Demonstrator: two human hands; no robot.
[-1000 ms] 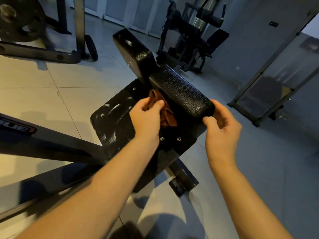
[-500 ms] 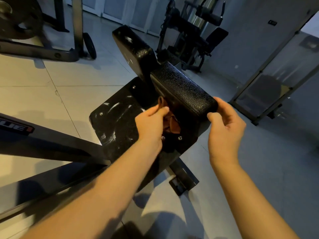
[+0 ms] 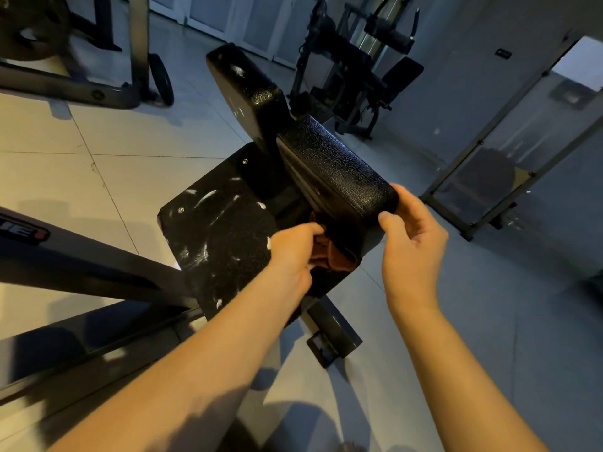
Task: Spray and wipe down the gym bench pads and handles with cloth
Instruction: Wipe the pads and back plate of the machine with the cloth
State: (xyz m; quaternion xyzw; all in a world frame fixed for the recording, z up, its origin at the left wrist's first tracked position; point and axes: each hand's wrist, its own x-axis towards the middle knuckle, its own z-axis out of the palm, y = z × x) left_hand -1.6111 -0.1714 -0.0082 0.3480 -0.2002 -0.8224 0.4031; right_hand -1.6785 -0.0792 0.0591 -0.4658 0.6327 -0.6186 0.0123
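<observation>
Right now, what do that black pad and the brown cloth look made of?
The black pad looks like padded vinyl or faux leather: pebbled grain, soft sheen, rounded edges. The brown cloth looks like soft fabric: it bunches and folds, but the weave is too dim to tell.

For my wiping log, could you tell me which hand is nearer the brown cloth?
Left. The left hand grips the cloth; the right hand holds the pad end beside it.

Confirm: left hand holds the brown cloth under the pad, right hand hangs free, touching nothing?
No. The right hand is not free: it grips the near end of the pad. The rest stands: the left hand holds the brown cloth under that pad. The head view shows it.
</observation>
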